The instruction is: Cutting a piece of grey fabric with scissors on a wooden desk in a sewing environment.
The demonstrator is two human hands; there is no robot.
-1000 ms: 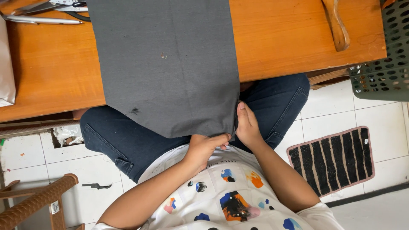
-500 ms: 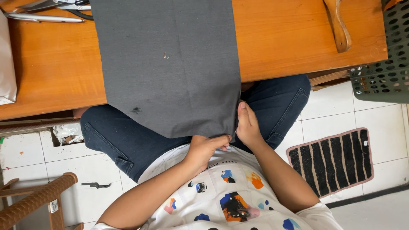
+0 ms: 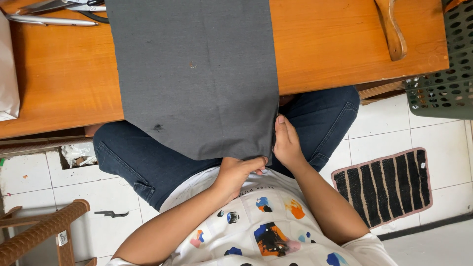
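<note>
A dark grey cloth (image 3: 197, 79) lies on the orange wooden table (image 3: 340, 44) and hangs over its near edge onto my lap in blue jeans (image 3: 128, 162). My left hand (image 3: 239, 172) pinches the cloth's lower hem near its right corner. Just to the right, my right hand (image 3: 287, 143) grips the cloth's right edge, thumb up along the fabric. A small dark spot marks the cloth low on its left side.
Scissors and a metal tool (image 3: 54, 11) lie at the table's far left, beside a whitish bag (image 3: 7, 69). A wooden handle (image 3: 391, 29) rests at the far right. A green perforated basket (image 3: 443, 74), a striped mat (image 3: 389, 184) and a brown stool (image 3: 44, 234) stand around on white tiles.
The cloth has shifted slightly to the right in view. Both hands keep the same hold at its lower right corner.
</note>
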